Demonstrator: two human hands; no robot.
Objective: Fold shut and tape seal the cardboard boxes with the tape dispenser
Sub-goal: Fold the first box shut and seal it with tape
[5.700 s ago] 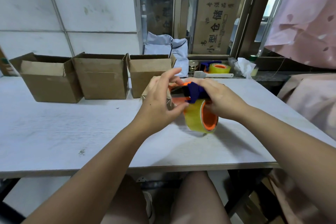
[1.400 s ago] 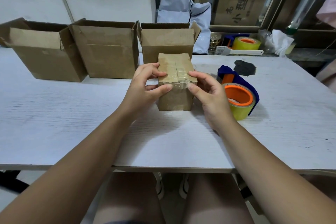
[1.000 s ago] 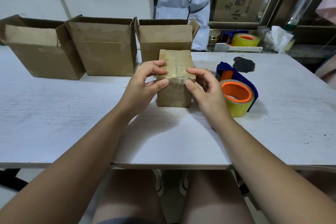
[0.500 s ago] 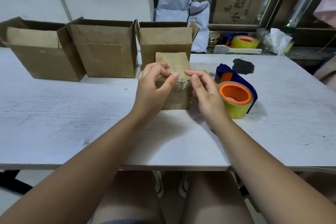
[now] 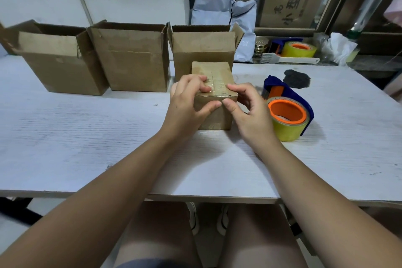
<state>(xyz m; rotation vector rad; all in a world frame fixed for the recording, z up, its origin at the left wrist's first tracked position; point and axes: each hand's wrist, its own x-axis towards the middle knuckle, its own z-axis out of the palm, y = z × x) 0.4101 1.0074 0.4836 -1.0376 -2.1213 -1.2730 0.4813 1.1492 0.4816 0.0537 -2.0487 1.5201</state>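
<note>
"Cardboard check: where is the small box (image 5: 219, 119)?"
"It stands on the white table (image 5: 87, 137) directly in front of you, flaps closed. It sits just in front of the rightmost of the three open boxes (image 5: 134, 63)."
"Tape condition?"
"A clear tape strip (image 5: 217, 86) runs along the top seam and folds over the near top edge."
"Hand state?"
"Your left hand (image 5: 187, 106) grasps the small box, with fingers curled over the top and the thumb pressed on the near face. Your right hand (image 5: 248, 113) pinches the near top edge, index finger on top and thumb on the near face, right beside your left thumb."
"Tape dispenser?"
"The tape dispenser (image 5: 287, 115) lies on the table just beside your right hand. It has a blue frame, orange core and yellowish roll. Contact with the hand cannot be determined."
"Other items?"
"A second dispenser (image 5: 298, 49) and a white brush (image 5: 289, 59) lie on the ledge behind the table. A dark patch (image 5: 297, 78) lies on the table beyond the tape dispenser."
</note>
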